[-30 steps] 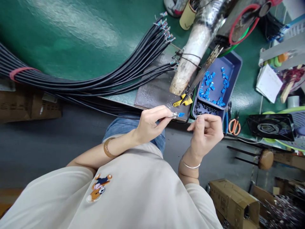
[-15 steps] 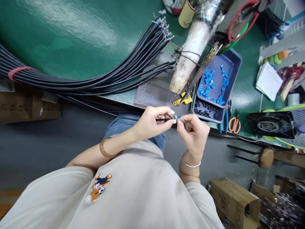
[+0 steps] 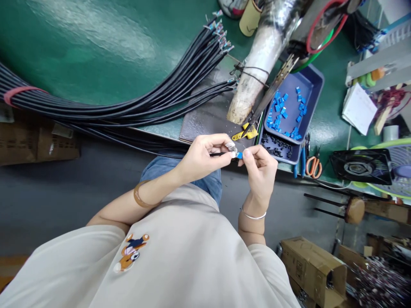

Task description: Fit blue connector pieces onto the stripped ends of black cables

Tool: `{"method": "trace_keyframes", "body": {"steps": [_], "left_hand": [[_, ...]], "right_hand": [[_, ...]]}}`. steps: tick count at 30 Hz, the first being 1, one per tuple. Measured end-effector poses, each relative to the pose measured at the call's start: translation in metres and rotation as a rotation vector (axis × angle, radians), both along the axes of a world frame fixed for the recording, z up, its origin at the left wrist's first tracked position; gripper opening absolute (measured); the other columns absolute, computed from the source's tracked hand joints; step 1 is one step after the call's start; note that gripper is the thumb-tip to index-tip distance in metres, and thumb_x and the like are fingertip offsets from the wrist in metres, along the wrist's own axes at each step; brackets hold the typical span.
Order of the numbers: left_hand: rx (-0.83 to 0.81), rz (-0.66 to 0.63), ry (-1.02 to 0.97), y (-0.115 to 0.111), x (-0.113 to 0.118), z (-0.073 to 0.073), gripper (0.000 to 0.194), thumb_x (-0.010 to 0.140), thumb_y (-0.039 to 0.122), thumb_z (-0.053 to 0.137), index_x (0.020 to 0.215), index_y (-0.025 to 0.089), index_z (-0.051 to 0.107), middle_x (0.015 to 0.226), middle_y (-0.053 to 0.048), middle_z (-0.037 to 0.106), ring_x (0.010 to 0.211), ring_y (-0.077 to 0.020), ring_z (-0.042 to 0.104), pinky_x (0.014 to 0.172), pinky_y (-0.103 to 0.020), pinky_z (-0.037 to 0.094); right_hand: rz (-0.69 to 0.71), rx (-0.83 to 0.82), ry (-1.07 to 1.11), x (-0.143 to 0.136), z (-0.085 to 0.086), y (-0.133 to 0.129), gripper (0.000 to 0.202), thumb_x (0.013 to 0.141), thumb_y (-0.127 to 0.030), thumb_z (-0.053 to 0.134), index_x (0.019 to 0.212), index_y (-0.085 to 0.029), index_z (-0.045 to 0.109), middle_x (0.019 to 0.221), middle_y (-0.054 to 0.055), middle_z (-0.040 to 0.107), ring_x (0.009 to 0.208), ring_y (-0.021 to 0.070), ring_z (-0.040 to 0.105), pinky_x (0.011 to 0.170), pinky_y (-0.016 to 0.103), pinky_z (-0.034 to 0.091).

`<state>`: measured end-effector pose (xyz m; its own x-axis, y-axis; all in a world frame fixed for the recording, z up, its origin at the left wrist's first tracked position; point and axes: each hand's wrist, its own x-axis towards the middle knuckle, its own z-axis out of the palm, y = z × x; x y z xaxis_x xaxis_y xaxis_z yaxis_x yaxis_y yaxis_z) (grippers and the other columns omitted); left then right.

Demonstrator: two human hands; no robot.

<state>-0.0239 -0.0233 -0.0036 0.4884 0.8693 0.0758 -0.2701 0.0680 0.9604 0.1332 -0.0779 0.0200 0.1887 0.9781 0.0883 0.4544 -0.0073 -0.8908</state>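
My left hand (image 3: 208,156) is closed around the end of a black cable (image 3: 218,154), pinching it between thumb and fingers; the fingertips look wrapped in white tape. At the cable's end sits a small blue connector piece (image 3: 239,155). My right hand (image 3: 259,169) pinches that blue piece by its right side, thumb and index finger together. Both hands are held close together just off the table's front edge. Beyond them a yellow tool (image 3: 242,133) lies on a dark mat (image 3: 205,122), and a bundle of black cables (image 3: 128,113) with stripped ends stretches to the left.
Right of the mat stands a blue-grey tray (image 3: 316,85) with loose blue pieces and a section of small black parts. Orange-handled pliers (image 3: 314,167) lie beside it. A plastic-wrapped post (image 3: 253,77) leans over the mat. A black fan (image 3: 361,167) is farther right.
My right hand has turned slightly and shifted a little left, and more of the blue connector piece shows between the hands. The left hand keeps its hold on the cable.
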Motion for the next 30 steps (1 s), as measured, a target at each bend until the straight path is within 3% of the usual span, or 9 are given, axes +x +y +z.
{"method": "trace_keyframes", "body": {"steps": [5,12,15,18,21,25,27,30], "left_hand": [[-0.005,-0.02,0.039,0.001,-0.001,-0.001,0.006,0.076,0.011,0.062,0.073,0.013,0.056,0.066,0.003,0.053,0.059,-0.0037,0.048,0.056,-0.014,0.04],[0.024,-0.024,0.173,0.0,-0.001,-0.003,0.007,0.074,0.014,0.062,0.074,0.014,0.055,0.06,0.005,0.045,0.054,-0.0037,0.039,0.051,-0.016,0.034],[0.038,0.008,0.171,0.0,0.002,-0.006,0.005,0.076,0.016,0.061,0.074,0.013,0.057,0.063,0.003,0.048,0.056,-0.0049,0.043,0.055,-0.017,0.039],[-0.001,0.048,0.12,0.003,0.005,-0.007,0.009,0.077,0.017,0.062,0.07,0.013,0.058,0.063,0.003,0.048,0.056,-0.0045,0.043,0.054,-0.017,0.037],[-0.051,0.056,0.069,0.007,0.008,-0.007,0.008,0.077,0.016,0.062,0.07,0.013,0.058,0.061,0.004,0.046,0.053,-0.0031,0.038,0.048,-0.016,0.031],[-0.064,0.063,0.056,0.011,0.011,-0.008,0.009,0.078,0.015,0.061,0.069,0.013,0.058,0.061,0.004,0.043,0.053,-0.003,0.037,0.049,-0.016,0.03],[-0.055,0.071,0.061,0.012,0.013,-0.009,0.009,0.078,0.014,0.06,0.069,0.014,0.058,0.062,0.004,0.044,0.054,-0.0035,0.039,0.05,-0.016,0.032],[-0.028,0.086,0.083,0.014,0.016,-0.009,0.009,0.078,0.013,0.059,0.069,0.014,0.058,0.062,0.003,0.045,0.055,-0.0045,0.041,0.052,-0.017,0.035]], "right_hand": [[0.08,0.008,-0.155,0.005,0.003,0.0,0.024,0.092,-0.034,0.058,0.074,-0.019,0.058,0.058,-0.006,0.054,0.045,0.0037,0.038,0.047,0.021,0.029],[0.147,0.039,-0.321,0.009,0.006,0.002,0.025,0.092,-0.032,0.059,0.071,-0.018,0.059,0.059,-0.006,0.054,0.047,0.0034,0.039,0.049,0.022,0.031],[0.054,0.083,-0.333,0.006,0.002,0.002,0.023,0.092,-0.032,0.059,0.073,-0.018,0.062,0.056,-0.006,0.051,0.045,0.0041,0.038,0.047,0.023,0.029],[-0.137,0.251,-0.232,0.003,-0.003,-0.001,0.016,0.093,-0.031,0.056,0.102,-0.022,0.065,0.058,-0.006,0.053,0.046,0.007,0.045,0.045,0.024,0.032],[-0.252,0.405,-0.145,0.002,-0.008,-0.007,0.028,0.095,-0.023,0.051,0.123,-0.026,0.054,0.071,-0.004,0.067,0.049,0.0087,0.057,0.046,0.023,0.042],[-0.199,0.455,-0.408,0.0,-0.013,-0.01,0.016,0.09,-0.018,0.06,0.103,-0.025,0.062,0.093,0.0,0.076,0.077,0.0142,0.074,0.066,0.027,0.059],[-0.108,0.52,-0.553,-0.002,-0.014,-0.007,0.016,0.086,-0.014,0.065,0.098,-0.024,0.063,0.103,0.002,0.076,0.094,0.0165,0.074,0.08,0.028,0.061],[-0.051,0.569,-0.61,-0.005,-0.017,0.0,0.015,0.086,-0.011,0.064,0.095,-0.022,0.062,0.108,0.004,0.075,0.099,0.0164,0.073,0.082,0.027,0.06]]}}
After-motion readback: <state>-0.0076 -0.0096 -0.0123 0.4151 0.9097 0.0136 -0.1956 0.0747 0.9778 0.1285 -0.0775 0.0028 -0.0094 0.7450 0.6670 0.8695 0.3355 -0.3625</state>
